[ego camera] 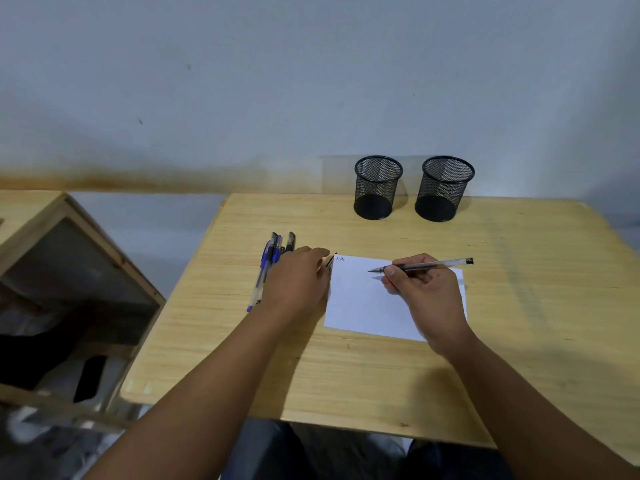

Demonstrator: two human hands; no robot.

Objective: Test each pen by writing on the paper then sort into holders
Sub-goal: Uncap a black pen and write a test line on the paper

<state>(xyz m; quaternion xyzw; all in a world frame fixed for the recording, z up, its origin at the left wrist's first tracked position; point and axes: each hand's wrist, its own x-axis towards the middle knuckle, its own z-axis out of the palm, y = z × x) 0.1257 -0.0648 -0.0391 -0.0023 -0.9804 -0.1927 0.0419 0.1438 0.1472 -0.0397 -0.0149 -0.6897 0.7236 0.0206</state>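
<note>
The right hand (427, 292) pinches a clear-barrelled black pen (420, 266), long axis lying left-right with its tip poised leftward just above the white paper sheet (360, 303), while the left hand (298, 280) rests loosely curled over the bundle of spare blue and black pens (272, 258), two black mesh holders (378, 187) standing beyond.

A light wooden table (346, 368) stands against a pale grey wall (277, 81), which carries a brownish stain (114, 180) low on the left. Left of the table sits a wooden frame (114, 258) with a dark panel, tilted, and blurred clutter (52, 358) lies below it.
</note>
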